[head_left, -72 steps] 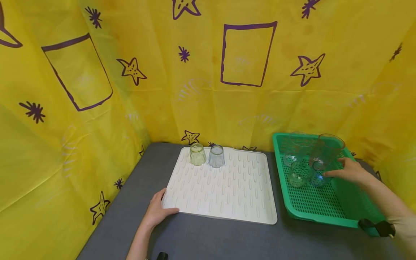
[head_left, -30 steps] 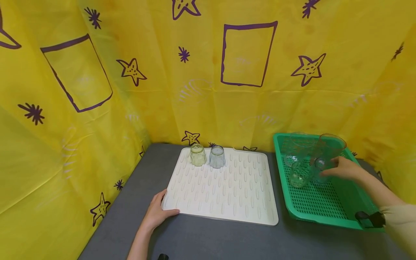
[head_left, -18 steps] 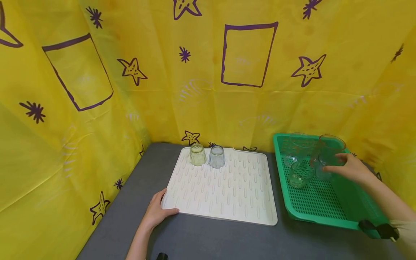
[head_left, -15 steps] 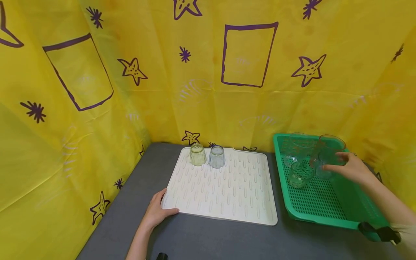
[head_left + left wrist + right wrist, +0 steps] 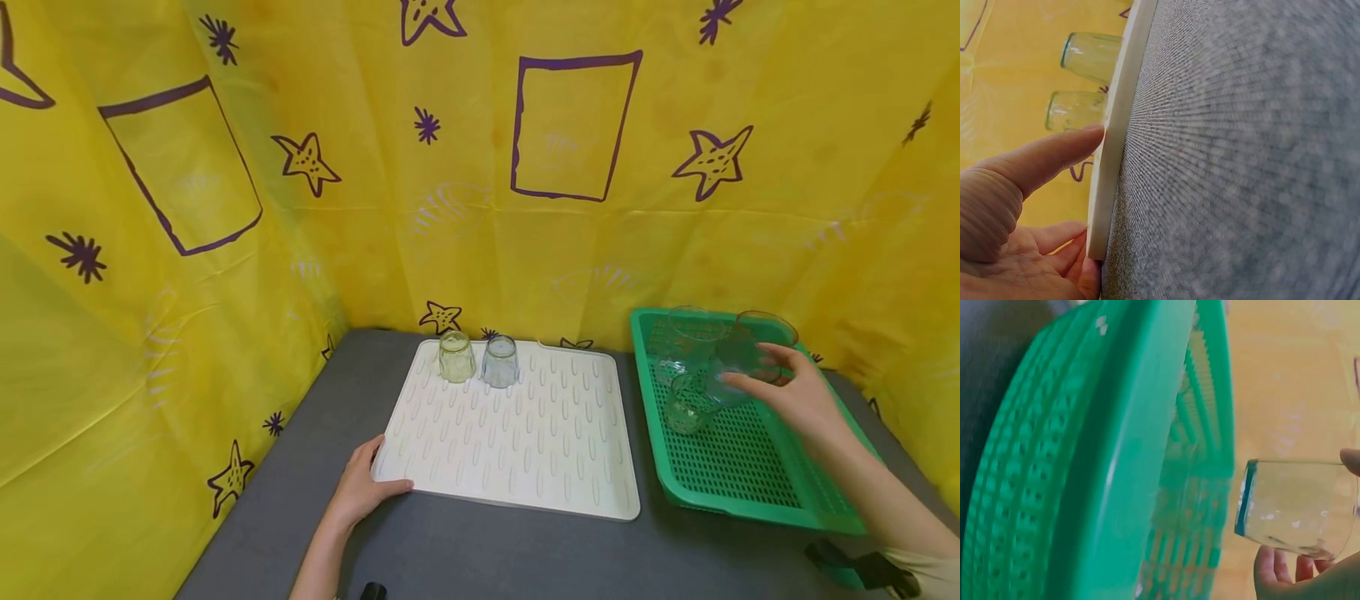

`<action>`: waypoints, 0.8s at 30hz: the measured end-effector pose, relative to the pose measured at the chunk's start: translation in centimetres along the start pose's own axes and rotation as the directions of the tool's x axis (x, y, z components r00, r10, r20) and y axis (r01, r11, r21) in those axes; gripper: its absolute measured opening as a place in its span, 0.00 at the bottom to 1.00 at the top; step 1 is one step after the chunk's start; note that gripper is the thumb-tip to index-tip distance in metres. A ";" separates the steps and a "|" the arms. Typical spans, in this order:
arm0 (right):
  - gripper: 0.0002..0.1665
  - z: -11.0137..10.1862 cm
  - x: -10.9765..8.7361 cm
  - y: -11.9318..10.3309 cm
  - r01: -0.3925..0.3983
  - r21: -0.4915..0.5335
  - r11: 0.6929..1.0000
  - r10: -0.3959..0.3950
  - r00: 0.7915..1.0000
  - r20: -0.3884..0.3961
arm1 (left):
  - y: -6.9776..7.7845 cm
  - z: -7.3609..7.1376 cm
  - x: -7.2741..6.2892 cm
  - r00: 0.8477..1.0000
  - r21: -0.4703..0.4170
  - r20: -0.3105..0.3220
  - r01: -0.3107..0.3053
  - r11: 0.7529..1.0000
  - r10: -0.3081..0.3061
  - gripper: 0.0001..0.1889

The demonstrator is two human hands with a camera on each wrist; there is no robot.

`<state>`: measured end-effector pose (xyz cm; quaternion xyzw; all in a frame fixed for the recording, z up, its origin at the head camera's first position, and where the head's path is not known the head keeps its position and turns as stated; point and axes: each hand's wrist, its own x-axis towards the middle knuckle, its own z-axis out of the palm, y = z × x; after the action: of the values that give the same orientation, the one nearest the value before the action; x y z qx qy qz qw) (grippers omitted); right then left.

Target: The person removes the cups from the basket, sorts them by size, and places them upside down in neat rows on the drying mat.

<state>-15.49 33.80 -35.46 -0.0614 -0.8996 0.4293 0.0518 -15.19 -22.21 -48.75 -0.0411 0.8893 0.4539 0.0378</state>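
At the bottom of the head view a black thing (image 5: 373, 591) is poking in, cut off too far to identify. At lower right a black strap (image 5: 862, 571) and a pale sleeve (image 5: 918, 571) are running out of frame.

The left hand (image 5: 360, 487) is lying at the near left corner of the mat (image 5: 517, 450), its grip clamping that corner: the thumb is pressing the front edge, and the fingers are touching the side edge, some tips hiding behind the rim in the left wrist view. The mat is resting on the counter (image 5: 480, 550).

Right of the mat the basket (image 5: 735, 502) is standing, partly covered by the right forearm and looking blurred in the right wrist view. Over it the right hand (image 5: 802, 396) is holding the blue glass (image 5: 1297, 506), its grip clamping round the wall; the right wrist view is cutting off the thumb. In the head view the fingers are covering part of this tilting glass, and its height above the basket floor is escaping judgement.

Inside the basket the green glass (image 5: 685, 414) is standing just beside it; farther back the clear glass (image 5: 671, 367) and the pink glass (image 5: 776, 329) are overlapping it, their outlines blurring together. At the mat's far edge the yellow glass (image 5: 457, 358) and grey glass (image 5: 500, 362) are standing side by side. Behind everything the cloth (image 5: 465, 250) is hanging, passing out of frame above.
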 end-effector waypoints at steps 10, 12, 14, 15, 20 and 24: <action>0.46 2.7 -1.3 -2.9 0.055 0.058 0.997 -0.057 0.998 0.039 | -0.1 0.1 0.0 1.000 -0.001 -0.009 0.005 1.000 -0.005 0.52; 0.46 3.3 -1.5 -3.3 0.066 0.065 0.996 -0.069 0.996 0.053 | -0.2 0.1 0.0 1.000 0.003 -0.010 0.005 1.000 -0.005 0.52; 0.46 3.8 -1.8 -3.8 0.070 0.074 0.995 -0.075 0.994 0.073 | -0.2 0.2 0.1 1.000 0.003 -0.012 0.007 1.000 -0.007 0.52; 0.46 4.0 -1.9 -4.1 0.069 0.080 0.994 -0.076 0.993 0.085 | -0.2 0.2 0.1 1.000 0.003 -0.013 0.008 1.000 -0.008 0.51; 0.48 5.5 -2.5 -5.2 0.059 0.117 0.991 -0.076 0.987 0.144 | 0.3 0.1 -0.1 1.000 -0.006 -0.001 0.019 1.000 -0.019 0.50; 0.49 6.9 -2.7 -5.8 0.056 0.137 0.989 -0.080 0.982 0.171 | 1.2 0.2 -0.2 1.000 0.002 0.004 0.018 1.000 -0.018 0.48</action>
<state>-14.19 24.50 -35.37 0.0112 -0.8720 0.4893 -0.0092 -15.08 -21.33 -47.91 -0.0483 0.8894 0.4525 0.0436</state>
